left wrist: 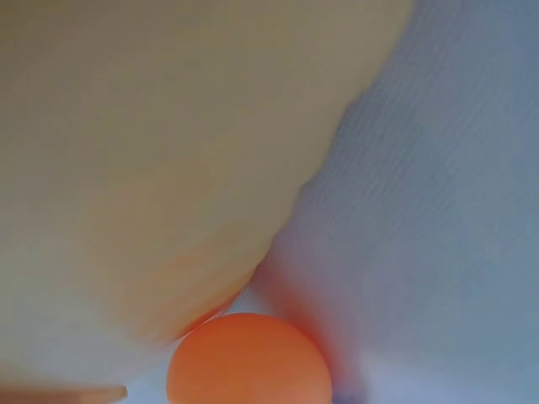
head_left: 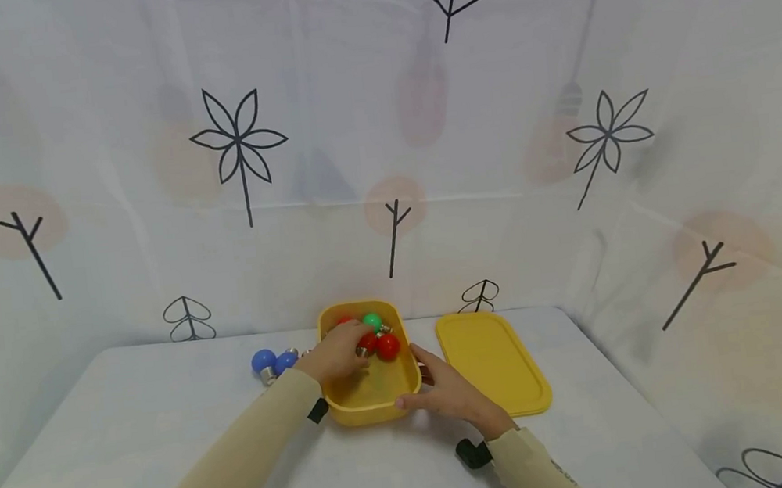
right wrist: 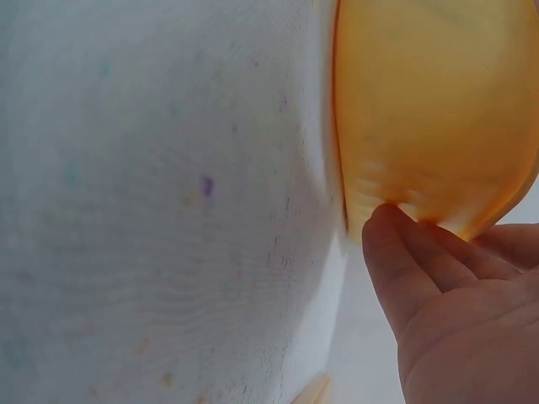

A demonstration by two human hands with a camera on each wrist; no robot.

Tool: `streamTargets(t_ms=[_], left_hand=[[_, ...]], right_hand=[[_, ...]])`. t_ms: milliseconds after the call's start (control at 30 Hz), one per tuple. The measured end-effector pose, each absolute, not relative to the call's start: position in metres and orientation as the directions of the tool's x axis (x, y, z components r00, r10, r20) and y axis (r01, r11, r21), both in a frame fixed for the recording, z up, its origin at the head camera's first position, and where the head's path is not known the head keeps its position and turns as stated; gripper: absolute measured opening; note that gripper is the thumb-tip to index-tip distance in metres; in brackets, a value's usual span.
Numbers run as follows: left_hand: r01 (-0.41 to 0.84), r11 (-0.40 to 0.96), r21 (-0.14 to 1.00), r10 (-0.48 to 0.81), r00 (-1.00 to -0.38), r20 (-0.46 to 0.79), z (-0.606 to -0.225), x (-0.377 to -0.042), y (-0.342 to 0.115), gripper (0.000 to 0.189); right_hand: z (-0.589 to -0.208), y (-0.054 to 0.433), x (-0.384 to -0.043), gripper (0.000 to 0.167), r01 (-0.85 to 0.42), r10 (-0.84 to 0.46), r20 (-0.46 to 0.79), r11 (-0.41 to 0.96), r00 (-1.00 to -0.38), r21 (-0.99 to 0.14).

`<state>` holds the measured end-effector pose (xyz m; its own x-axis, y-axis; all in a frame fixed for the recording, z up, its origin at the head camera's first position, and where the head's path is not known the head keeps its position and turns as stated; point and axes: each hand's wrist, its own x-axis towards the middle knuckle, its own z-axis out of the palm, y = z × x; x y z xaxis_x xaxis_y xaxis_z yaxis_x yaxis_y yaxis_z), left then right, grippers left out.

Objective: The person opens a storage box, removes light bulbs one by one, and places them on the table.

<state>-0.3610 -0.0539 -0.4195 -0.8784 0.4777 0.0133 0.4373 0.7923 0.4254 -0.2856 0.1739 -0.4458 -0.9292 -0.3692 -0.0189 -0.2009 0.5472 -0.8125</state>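
A yellow tub [head_left: 372, 415] stands on the white table. Several small round bulbs with silver caps lie in its far part, among them a green bulb [head_left: 373, 322] and a red bulb [head_left: 388, 346]. My left hand [head_left: 336, 353] reaches over the tub's left rim and grips another red bulb [head_left: 368, 343] between thumb and fingers, partly covering it. Around the near right corner my right hand [head_left: 447, 389] holds the tub from outside. Its fingertips [right wrist: 387, 220] touch the wall in the right wrist view. An orange-looking ball [left wrist: 249, 362] shows low in the left wrist view.
Left of the tub lie blue bulbs [head_left: 264, 361], partly behind my left arm. On the right a flat yellow lid [head_left: 493, 364] lies on the table. A patterned white cloth [head_left: 351, 122] hangs behind the table's far edge.
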Motion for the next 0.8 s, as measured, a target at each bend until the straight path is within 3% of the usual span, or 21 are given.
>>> streamTargets(t_ms=[367, 800], left_hand=[[0.455, 0.779, 0.431, 0.492, -0.870, 0.028, -0.4258, -0.3614, -0.0540, 0.048], [0.449, 0.774, 0.445, 0.498, -0.867, 0.010, -0.4285, -0.3578, -0.0523, 0.053]], right_hand=[[-0.4452, 0.1728, -0.2852, 0.101, -0.192, -0.362, -0.029, 0.557, -0.932, -0.808], [-0.4456, 0.1733, -0.2844, 0.101, -0.178, -0.348, -0.037, 0.565, -0.937, -0.806]])
